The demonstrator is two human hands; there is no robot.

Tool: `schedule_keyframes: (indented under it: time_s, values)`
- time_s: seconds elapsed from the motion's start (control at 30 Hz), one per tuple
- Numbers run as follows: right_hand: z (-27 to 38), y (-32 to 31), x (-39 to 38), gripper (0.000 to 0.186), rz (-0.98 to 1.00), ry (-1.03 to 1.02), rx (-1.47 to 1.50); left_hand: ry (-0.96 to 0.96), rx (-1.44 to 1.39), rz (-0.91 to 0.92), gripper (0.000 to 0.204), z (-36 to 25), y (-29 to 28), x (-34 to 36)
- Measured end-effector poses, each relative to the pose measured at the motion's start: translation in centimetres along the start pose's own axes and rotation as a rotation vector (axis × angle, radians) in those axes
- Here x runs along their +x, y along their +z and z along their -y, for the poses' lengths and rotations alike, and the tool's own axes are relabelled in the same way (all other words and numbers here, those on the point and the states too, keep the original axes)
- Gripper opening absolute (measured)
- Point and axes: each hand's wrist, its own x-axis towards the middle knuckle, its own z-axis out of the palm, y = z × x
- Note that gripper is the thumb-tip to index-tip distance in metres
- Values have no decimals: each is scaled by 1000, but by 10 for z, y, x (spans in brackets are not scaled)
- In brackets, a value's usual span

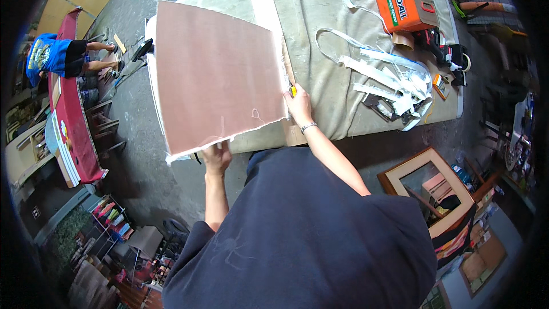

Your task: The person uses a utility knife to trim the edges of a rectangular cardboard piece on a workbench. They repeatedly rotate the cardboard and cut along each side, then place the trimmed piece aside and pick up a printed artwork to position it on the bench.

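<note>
A pinkish-tan panel (220,71) with white frayed edges lies over the near-left part of a table padded with beige cloth (320,11). My left hand (215,158) grips the panel's lower edge, its fingertips hidden beneath. My right hand (298,106) is at the panel's right edge, closed on a small yellow-handled tool (293,90), probably a cutter. A long pale wooden strip (263,6) runs along and under that right edge.
An orange can (400,8), tape roll (465,62), power tool (429,43) and tangled white strips (400,86) occupy the table's right side. Another person (46,57) bends over a red-covered bench (86,157) at left. A framed mirror (386,182) stands at lower right.
</note>
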Motion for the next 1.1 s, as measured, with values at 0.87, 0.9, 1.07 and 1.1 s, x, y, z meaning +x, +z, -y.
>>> schedule_keyframes:
  time_s: [0.87,0.9,1.07,1.1]
  values:
    - [60,17,90,36,30,-157,-71,-280,-1172,-180,71,-150,-80,153]
    - [67,21,105,35,-7,-212,-152,-261,-1181,-162,72,-152,-78,153]
    - [81,40,155,29,-67,-230,-280,-221,-1144,-102,73,-155,-72,156]
    - [80,43,159,27,-69,-222,-299,-227,-1129,-96,73,-155,-72,156]
